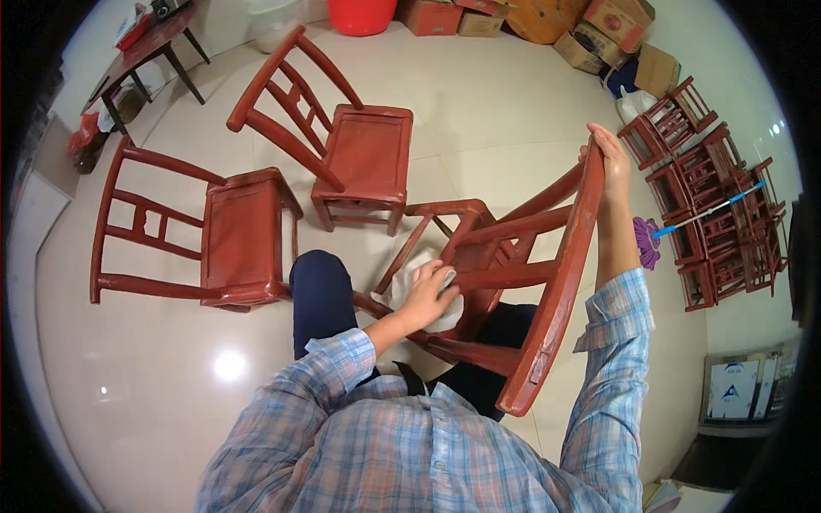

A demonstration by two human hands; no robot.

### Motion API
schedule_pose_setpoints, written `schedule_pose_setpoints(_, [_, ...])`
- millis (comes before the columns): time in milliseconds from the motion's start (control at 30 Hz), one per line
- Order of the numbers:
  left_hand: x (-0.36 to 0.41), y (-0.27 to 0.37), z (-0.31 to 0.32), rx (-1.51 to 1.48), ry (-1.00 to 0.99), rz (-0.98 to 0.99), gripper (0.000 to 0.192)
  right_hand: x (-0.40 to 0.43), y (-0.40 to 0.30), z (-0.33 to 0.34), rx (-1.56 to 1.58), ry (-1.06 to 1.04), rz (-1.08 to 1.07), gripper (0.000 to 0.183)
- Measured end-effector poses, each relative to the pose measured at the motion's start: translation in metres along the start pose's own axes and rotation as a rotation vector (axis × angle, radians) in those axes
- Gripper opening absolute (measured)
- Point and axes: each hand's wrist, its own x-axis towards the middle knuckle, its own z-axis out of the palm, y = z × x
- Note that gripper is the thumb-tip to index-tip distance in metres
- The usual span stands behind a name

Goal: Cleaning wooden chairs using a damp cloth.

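A red-painted wooden chair (555,282) is tilted in front of me, its backrest toward my right side and its legs toward the left. My right hand (610,157) grips the far end of the chair's top rail. Under my left hand (428,298) is a whitish cloth (401,285), pressed against the side of the chair seat. The fingers are spread a little over the cloth, and part of it is hidden beneath them. The top rail shows worn, scuffed paint near its close end.
Two similar red wooden chairs stand upright on the tiled floor, one at the left (237,237) and one further ahead (369,147). Stacked red chairs (699,224) and a purple mop (648,240) are at the right. Cardboard boxes (433,18) and a red tub (362,14) stand at the back.
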Motion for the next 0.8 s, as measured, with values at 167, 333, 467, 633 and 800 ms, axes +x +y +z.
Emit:
schedule_pose_setpoints(167, [-0.004,0.012,-0.032,0.254,-0.438,-0.254,0.070,-0.001,-0.002,-0.011,-0.003,-0.038,0.017,0.027])
schedule_pose_setpoints(333, [-0.026,-0.031,-0.031,0.204,-0.461,-0.058,0.054,0.001,0.001,-0.004,-0.025,-0.033,0.004,0.027])
schedule_pose_setpoints(467, [-0.041,-0.010,-0.050,0.237,-0.482,-0.034,0.053,0.000,0.000,-0.013,0.005,-0.014,0.006,0.026])
schedule_pose_setpoints(633, [-0.055,-0.021,-0.089,0.215,-0.601,-0.199,0.049,0.003,0.002,-0.019,-0.036,-0.025,0.002,0.028])
schedule_pose_setpoints(800, [-0.063,-0.015,-0.078,0.003,-0.205,-0.145,0.053,0.003,0.005,-0.024,0.004,-0.007,-0.053,0.029])
